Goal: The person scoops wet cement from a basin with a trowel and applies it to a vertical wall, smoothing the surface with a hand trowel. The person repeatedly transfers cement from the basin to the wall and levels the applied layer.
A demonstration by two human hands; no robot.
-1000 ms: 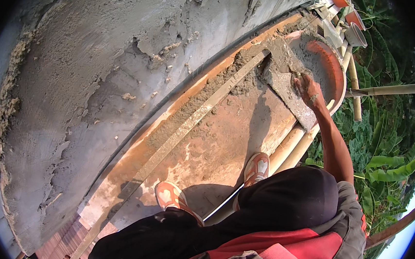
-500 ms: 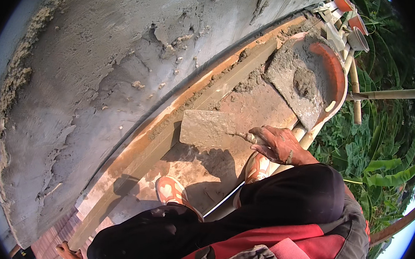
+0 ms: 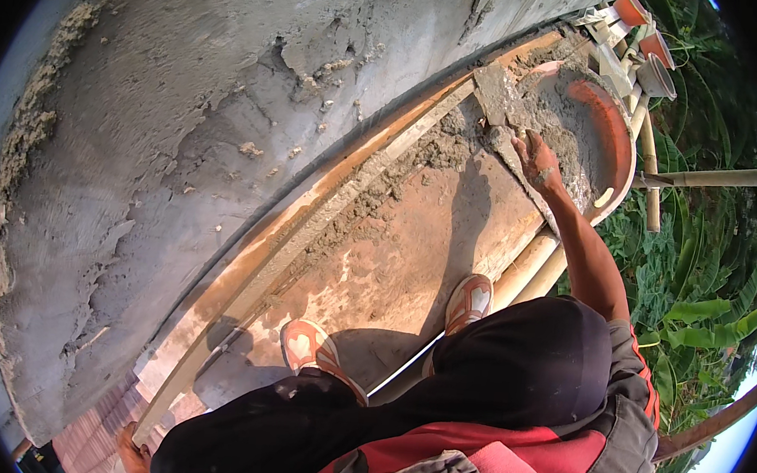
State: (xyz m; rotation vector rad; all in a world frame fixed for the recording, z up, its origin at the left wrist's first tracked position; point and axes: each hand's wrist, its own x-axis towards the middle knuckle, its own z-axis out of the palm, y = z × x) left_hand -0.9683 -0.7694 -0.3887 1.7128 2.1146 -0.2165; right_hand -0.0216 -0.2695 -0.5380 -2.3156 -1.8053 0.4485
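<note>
My right hand is closed round a trowel's handle, out at the far right. The trowel's mortar-coated blade lies against the far end of a long straightedge bar. Beside it is an orange tub with wet grey mortar in it. My left hand, at the lower left edge, grips the near end of the bar; some of its fingers are hidden. A ridge of loose mortar runs along the bar's right side.
A grey plastered wall rises along the left. My shoes stand on a mortar-stained platform, bordered by bamboo poles. Upper right are several buckets, a horizontal pole and green plants.
My right hand has carried the trowel away from me, from mid-platform to the tub and the bar's far end. The bar has turned, showing a mortar-smeared face. My left hand has shifted slightly.
</note>
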